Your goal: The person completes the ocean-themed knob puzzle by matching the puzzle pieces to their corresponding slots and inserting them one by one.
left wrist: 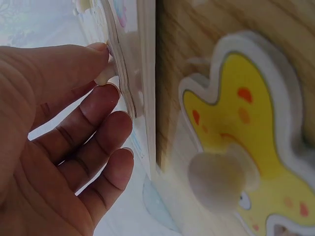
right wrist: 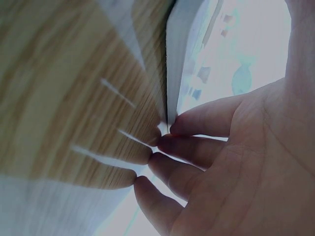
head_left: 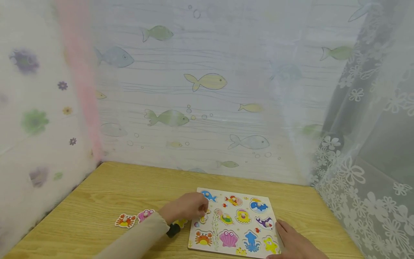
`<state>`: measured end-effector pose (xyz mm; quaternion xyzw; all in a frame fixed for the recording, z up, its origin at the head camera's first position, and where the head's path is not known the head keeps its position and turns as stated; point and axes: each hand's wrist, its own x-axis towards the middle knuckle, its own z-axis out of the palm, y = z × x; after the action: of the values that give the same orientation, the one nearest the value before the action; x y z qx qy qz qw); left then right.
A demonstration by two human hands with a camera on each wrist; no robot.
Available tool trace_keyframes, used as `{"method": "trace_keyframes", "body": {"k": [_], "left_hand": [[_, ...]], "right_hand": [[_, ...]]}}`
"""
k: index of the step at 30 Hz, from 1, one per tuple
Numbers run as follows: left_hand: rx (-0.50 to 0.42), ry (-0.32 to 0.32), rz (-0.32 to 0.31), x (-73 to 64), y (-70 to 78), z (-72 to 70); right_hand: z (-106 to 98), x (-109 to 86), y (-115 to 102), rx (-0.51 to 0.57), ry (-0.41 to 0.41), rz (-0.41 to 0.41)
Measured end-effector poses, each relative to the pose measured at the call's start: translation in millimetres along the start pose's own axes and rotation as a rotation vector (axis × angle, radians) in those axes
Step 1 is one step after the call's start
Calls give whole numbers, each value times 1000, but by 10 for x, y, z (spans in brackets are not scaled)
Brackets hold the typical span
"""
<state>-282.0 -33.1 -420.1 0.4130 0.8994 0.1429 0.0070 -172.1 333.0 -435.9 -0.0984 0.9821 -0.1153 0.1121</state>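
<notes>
At puzzle board (head_left: pixel 241 235), L side: L hand (head_left: pixel 189 207), thumb + index pinching piece knob (left wrist: pixel 105 75); R edge: R hand (head_left: pixel 295 244), fingers near-straight, touching, nothing clasped.

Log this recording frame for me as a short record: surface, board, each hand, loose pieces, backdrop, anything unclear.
Surface: wood-grain table
Board: sea-animal knob puzzle board
Left hand: pinches a piece's knob at the board's left side
Right hand: fingers touch the board's right edge
Loose pieces, left of board: crab piece, pink shell piece, yellow starfish piece
Backdrop: fish-print curtain
Unclear: whether the pinched piece is fully seated
</notes>
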Motion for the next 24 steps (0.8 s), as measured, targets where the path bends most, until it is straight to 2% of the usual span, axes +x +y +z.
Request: {"method": "trace_keyframes", "body": {"k": [9, 24], "left_hand": [[12, -27, -31, 17, 27, 23], [8, -18, -39, 0, 55, 7]], "right_hand": [[8, 10, 4, -1, 0, -4], [5, 23, 3, 7, -6, 6]]}}
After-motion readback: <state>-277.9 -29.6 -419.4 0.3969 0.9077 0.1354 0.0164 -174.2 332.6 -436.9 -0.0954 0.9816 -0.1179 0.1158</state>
